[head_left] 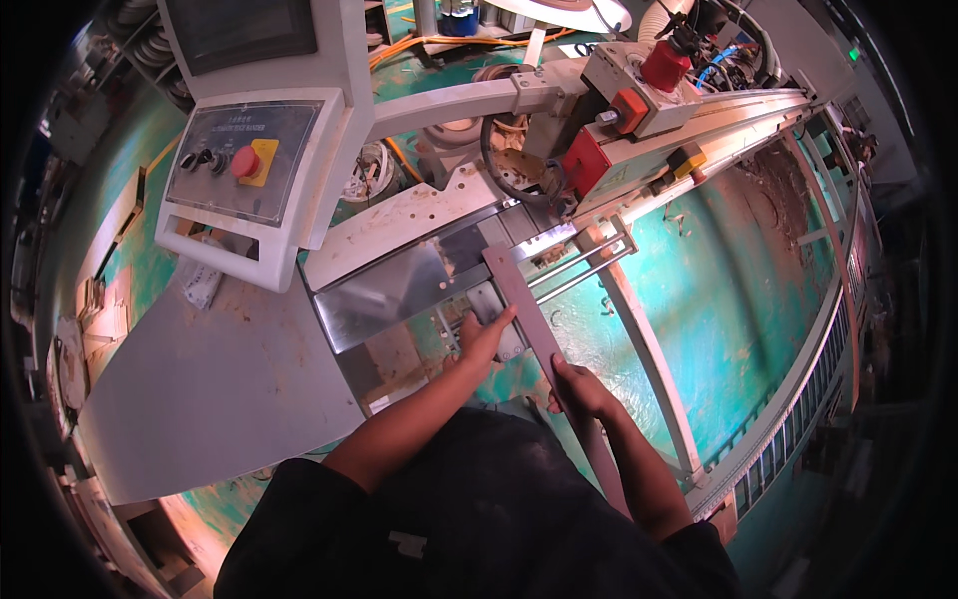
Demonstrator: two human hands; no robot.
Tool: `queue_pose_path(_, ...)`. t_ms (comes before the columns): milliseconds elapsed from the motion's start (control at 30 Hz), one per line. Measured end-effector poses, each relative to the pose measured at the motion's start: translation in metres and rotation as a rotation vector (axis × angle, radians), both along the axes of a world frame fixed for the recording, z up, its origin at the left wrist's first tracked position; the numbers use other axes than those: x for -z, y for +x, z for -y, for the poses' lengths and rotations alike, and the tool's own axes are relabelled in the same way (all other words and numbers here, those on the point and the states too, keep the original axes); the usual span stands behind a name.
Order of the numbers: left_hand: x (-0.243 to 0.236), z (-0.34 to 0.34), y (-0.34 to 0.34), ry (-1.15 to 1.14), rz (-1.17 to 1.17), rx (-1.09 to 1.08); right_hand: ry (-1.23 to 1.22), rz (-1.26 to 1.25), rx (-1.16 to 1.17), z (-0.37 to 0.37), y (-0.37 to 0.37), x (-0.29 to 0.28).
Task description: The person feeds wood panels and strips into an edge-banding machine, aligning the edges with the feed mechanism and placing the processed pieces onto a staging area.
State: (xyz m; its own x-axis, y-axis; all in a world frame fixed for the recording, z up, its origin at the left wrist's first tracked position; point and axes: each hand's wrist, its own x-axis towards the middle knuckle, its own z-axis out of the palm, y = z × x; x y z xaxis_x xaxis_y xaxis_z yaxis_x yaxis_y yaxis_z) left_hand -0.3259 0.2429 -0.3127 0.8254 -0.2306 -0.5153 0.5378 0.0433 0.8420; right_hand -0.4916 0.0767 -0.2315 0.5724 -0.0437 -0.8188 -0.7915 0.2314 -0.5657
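L hand (485, 337) is at the L edge of a long brown board (535, 324), fingertips touching it nr a small metal bracket (486, 299); can't tell if its fingers close on anything. R hand (581, 389) is clamped on the board lower down, thumb on top, fingers curled round the edge. Board slants from the machine edge, btwn the hands, down to the person's R side, alongside the dark shirt (479, 499).

Around: shiny metal plate (384, 290) L of the board's far end; two thin rods (579, 275) and a pale frame leg (654, 349) close on its R. Grey table (220, 389) well to the L, w/ a clear plastic bag (203, 280) nr its far edge, below the control panel (279, 180) w/ red push button (245, 162). Straight ahead, a red block (587, 165) and the machine's beam stand past the board's far end; red container (667, 68) up top. Green floor (738, 290) to the R, scattered w/ debris.
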Motion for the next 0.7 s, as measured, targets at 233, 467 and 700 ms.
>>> queue_pose_path(233, -0.018, -0.001, 0.009, -0.027, -0.018, 0.085, -0.484, 0.018, 0.001, -0.024, -0.086, 0.002)
queue_pose_path(467, -0.027, -0.014, 0.009, -0.083, -0.13, 0.132, -0.849, -0.008, -0.152, -0.041, -0.069, 0.004)
queue_pose_path(700, -0.025, -0.014, 0.023, -0.143, -0.268, 0.189, -0.887, -0.017, -0.189, -0.043, -0.025, -0.005)
